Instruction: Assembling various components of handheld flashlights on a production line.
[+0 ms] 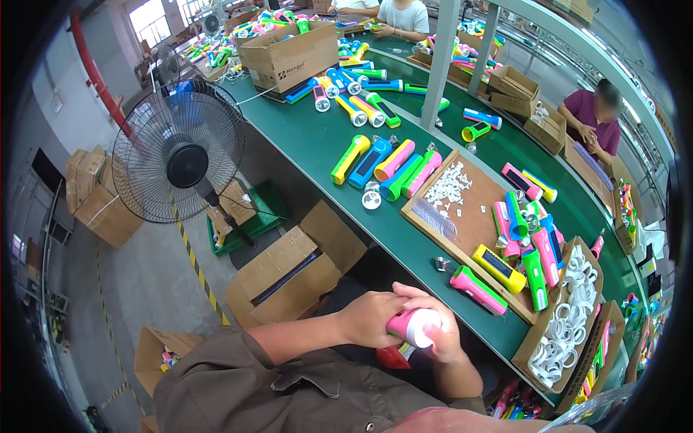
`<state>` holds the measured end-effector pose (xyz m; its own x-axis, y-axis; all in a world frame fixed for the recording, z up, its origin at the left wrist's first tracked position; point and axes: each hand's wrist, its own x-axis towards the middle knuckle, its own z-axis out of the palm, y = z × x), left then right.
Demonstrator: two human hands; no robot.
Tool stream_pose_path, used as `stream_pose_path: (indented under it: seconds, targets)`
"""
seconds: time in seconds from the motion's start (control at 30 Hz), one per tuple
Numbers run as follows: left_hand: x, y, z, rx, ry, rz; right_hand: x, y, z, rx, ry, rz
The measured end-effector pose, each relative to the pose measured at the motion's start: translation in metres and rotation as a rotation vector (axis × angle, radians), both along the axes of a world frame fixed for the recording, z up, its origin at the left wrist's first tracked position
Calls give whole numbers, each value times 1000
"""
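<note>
Close to my body I hold a pink flashlight point(401, 326) with a white ring at its head end. My left hand point(367, 319) wraps the pink barrel from the left. My right hand point(446, 333) closes round the white head end, its thumb pressed against the front. The hands hide most of the barrel. On the green bench point(346, 195) beyond them lie a pink-and-green flashlight point(478, 290) and a small silver reflector point(442, 264). A wooden tray point(473, 234) holds small white parts point(449, 184), clear discs point(434, 219) and several coloured flashlights.
A cardboard box of white rings point(563, 328) stands at the bench's right. Farther back are more flashlights point(390, 169) and a large carton point(289, 58). A standing fan point(186, 166) and an open carton point(289, 278) are at left. A metal post point(439, 68) rises mid-bench; co-workers point(593, 123) sit opposite.
</note>
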<state>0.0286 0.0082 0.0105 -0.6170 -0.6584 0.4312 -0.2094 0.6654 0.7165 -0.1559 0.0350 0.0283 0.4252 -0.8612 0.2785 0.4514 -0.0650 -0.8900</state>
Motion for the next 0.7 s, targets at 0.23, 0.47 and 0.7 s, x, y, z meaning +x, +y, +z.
stream_pose_path:
  seconds: [0.23, 0.47, 0.7]
  targets:
    - [-11, -2, 15, 54, -38, 88, -2, 6, 3, -162, 130, -201]
    - [-28, -1, 14, -47, -15, 107, -22, -8, -5, -110, -36, -44]
    - [9, -5, 28, -65, -240, -349, 3, 20, -3, -351, -46, 130]
